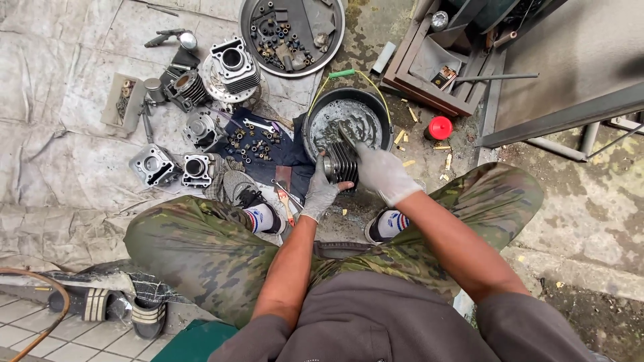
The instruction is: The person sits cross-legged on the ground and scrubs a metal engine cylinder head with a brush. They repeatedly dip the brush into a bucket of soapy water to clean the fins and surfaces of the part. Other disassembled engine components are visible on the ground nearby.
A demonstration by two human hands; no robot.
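Finned engine cylinder [341, 163] held over black basin [315, 110], left hand [320, 193] cupping below, right hand [382, 173] fingers curled round its right side.

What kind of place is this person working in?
Probably an informal outdoor engine repair spot: finned engine cylinders lie on a ground sheet, a round tray holds small parts, and a black basin holds murky cleaning liquid.
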